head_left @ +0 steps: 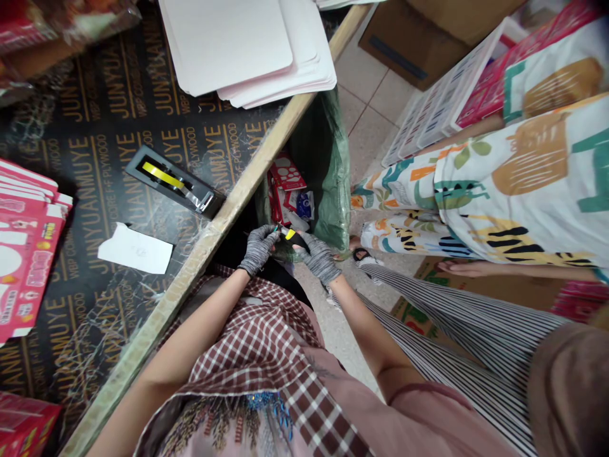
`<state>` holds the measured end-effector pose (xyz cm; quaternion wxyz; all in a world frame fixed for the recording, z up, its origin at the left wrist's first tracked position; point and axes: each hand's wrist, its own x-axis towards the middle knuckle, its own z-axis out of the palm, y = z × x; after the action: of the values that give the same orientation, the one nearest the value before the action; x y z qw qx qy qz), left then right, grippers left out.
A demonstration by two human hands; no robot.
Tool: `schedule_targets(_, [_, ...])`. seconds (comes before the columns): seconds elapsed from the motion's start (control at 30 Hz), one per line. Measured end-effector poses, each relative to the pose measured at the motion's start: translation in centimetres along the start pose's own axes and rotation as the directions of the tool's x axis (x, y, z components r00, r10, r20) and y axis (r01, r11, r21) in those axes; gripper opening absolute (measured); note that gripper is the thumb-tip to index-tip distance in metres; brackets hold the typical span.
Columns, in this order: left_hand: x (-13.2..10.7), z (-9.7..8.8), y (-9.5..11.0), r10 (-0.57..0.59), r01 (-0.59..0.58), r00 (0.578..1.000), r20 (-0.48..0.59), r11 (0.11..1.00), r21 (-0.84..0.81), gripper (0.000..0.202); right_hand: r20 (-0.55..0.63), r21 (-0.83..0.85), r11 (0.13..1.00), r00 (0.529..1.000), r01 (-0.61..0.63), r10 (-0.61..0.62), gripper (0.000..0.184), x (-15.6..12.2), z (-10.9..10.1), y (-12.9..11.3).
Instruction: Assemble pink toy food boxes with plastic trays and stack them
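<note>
My right hand (320, 259), in a grey knitted glove with bare fingertips, is closed around a black and yellow utility knife (291, 235). The knife's front end points left, toward my other hand. My left hand (258, 249), gloved the same way, has its fingers pinched together at that front end. A tiny teal bit shows at the fingertips, too small to name. Both hands are over the near rim of a green plastic-lined bin (340, 190), just off the table edge. Inside the bin lie red and white printed packaging (288, 174) and a blue wrapper (305, 205).
The black plywood table (190, 136) bears a tape dispenser (174, 181), a torn white paper (136, 249), white card sheets (233, 44) and pink printed cards (28, 247). Two people stand at right, near white plastic crates (428, 108) and cardboard boxes (399, 38).
</note>
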<state>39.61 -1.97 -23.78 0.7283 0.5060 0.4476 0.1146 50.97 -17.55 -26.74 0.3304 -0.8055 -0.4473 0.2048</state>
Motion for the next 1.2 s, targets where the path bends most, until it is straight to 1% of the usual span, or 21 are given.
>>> schedule_targets(0.13, [-0.2,0.3,0.3,0.028,-0.027,0.999,0.025,0.999,-0.017,0.038,-0.007,0.056,0.998,1.000,-0.016,0.016,0.039,-0.2,0.2,-0.2])
schedule_targets(0.27, [-0.3,0.3,0.4,0.015,-0.015,0.999,0.037,1.000,-0.024,0.046,0.002,0.071,0.997,1.000,-0.016,0.016,0.039,-0.4,-0.2,-0.7])
schedule_targets(0.47, [-0.3,0.1,0.4,-0.015,0.016,0.999,0.039,1.000,-0.019,0.054,-0.013,-0.033,0.999,1.000,-0.013,0.013,0.042,-0.5,-0.3,-1.3])
schedule_targets(0.7, [-0.3,0.3,0.6,-0.035,0.034,0.999,0.029,0.999,0.017,0.055,-0.057,-0.142,0.989,0.998,-0.030,0.023,0.046,-0.9,0.4,-1.2])
schedule_targets(0.8, [-0.1,0.4,0.5,-0.043,0.042,0.999,0.019,0.999,0.033,0.054,-0.066,-0.160,0.986,0.997,-0.054,0.044,0.047,-1.1,1.0,-1.1])
schedule_targets(0.87, [0.0,0.5,0.3,-0.045,0.045,0.999,0.005,0.998,0.043,0.053,-0.074,-0.143,0.987,0.996,-0.066,0.056,0.048,-1.2,1.4,-0.9])
schedule_targets(0.93, [0.1,0.5,0.2,-0.045,0.046,0.999,-0.010,0.998,0.049,0.053,-0.119,-0.111,0.990,0.990,-0.087,0.074,0.049,-1.1,1.8,-0.5])
schedule_targets(1.03, [0.0,0.4,0.1,-0.049,0.049,0.999,-0.010,0.997,0.051,0.053,-0.220,-0.078,0.985,0.966,-0.155,0.135,0.049,-0.6,1.8,0.6])
schedule_targets(1.1, [0.0,0.2,0.2,-0.058,0.058,0.998,0.007,0.997,0.041,0.052,-0.212,-0.101,0.969,0.956,-0.226,0.201,0.049,-0.1,1.3,1.6])
schedule_targets(1.2, [0.0,0.0,0.4,-0.071,0.071,0.997,0.032,0.997,-0.018,0.051,-0.144,-0.141,0.943,0.948,-0.303,0.283,0.048,0.5,-0.2,2.3])
